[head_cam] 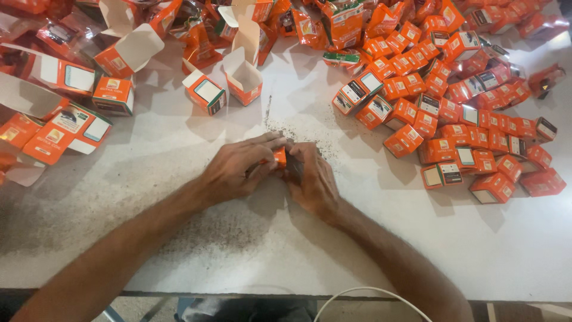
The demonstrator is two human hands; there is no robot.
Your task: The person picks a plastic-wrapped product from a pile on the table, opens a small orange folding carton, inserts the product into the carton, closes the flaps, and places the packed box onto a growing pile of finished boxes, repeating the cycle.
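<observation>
Both my hands meet at the middle of a white table (238, 238). Between them is a small orange box (279, 157), mostly hidden by my fingers. My left hand (238, 169) wraps it from the left, with the thumb and forefinger across its top. My right hand (313, 179) presses against its right side, fingers curled over a dark part of the box. What is inside the box cannot be seen.
A large heap of closed small orange boxes (459, 113) covers the right and far side. Open orange boxes (244, 77) with white flaps up stand at the far centre and left (59, 128). Dark specks dust the table beyond my hands. A white cable (369, 293) loops at the near edge.
</observation>
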